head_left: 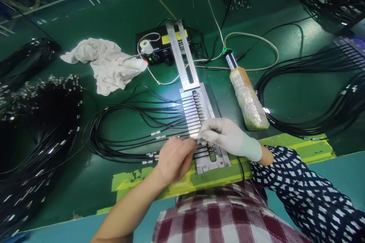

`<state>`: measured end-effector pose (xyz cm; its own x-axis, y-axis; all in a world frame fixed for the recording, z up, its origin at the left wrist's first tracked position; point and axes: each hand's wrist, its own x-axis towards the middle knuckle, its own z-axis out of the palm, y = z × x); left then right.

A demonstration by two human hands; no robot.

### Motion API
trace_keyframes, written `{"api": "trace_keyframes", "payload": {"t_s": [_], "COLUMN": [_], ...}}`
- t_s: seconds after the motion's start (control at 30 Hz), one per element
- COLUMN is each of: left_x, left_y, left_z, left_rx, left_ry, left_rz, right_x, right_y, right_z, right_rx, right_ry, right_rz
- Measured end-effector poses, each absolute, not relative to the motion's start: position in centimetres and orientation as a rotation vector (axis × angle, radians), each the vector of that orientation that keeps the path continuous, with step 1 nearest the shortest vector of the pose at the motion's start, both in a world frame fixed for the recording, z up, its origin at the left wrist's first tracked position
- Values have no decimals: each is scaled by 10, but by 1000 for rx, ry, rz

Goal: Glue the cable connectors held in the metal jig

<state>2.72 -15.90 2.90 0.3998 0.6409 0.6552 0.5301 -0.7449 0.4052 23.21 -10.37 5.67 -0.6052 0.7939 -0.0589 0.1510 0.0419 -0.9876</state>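
A metal fixture plate (212, 165) lies on the bench in front of me. Several thin black cables (102, 136) loop in from the left, their tips in a row across its slots. Bare and closed, my left hand (176, 156) pinches the end of one cable over the fixture's lower half. My right hand (221, 134), in a white glove, has its fingers closed at the same cable tip. Whether the glove's fingertips grip the tip or something small is hidden. A slotted metal bar (184, 55) extends from the fixture's far end.
A black control box (159, 51) stands behind the fixture. White cloth gloves (107, 64) lie to its left. A wrapped dispensing syringe (246, 98) rests at right. Black cable bundles (42, 129) fill the left side, with more cables (302, 121) at far right.
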Motion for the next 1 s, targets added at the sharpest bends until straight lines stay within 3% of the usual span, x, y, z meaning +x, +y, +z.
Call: {"api": "trace_keyframes", "payload": {"t_s": [0.27, 1.0], "left_x": [27, 26], "left_y": [-158, -154], "left_z": [30, 29], "left_rx": [2515, 2554], "left_ry": [927, 845], "left_rz": [1215, 1175], "right_x": [231, 235], "right_y": [-103, -106], "right_z": [56, 50], "right_rx": [-892, -837], "right_ry": [-1819, -1891], "right_rz": [1678, 1523]}}
